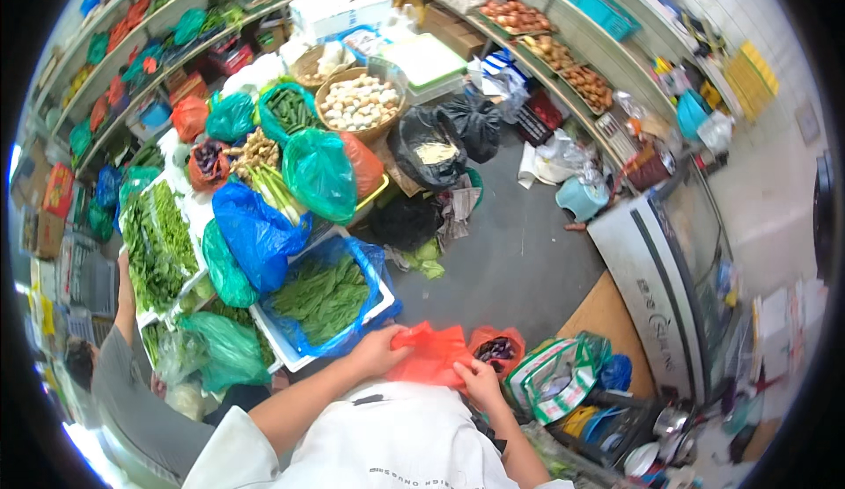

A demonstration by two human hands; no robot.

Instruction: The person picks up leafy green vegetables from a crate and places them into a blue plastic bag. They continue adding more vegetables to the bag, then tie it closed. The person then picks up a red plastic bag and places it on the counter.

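Observation:
A red plastic bag [429, 353] is stretched between my two hands, close in front of my white shirt. My left hand [378, 352] grips its left side, fingers closed on the film. At the lower right edge, my right hand [481, 382] pinches the same bag. Beyond my left hand stands a white foam box [387, 294] lined with blue plastic, with leafy greens [324, 300] inside. Next to my right hand sits another red bag [510, 339] holding dark purple vegetables. A green and white striped bag [554, 379] lies further right.
Bagged vegetables, including a green bag [321, 176] and a blue bag [255, 234], crowd the stand ahead, near a basket of eggs [361, 102]. A person in a grey shirt [141, 410] is at the left. A display case [647, 286] stands right; shelves curve behind.

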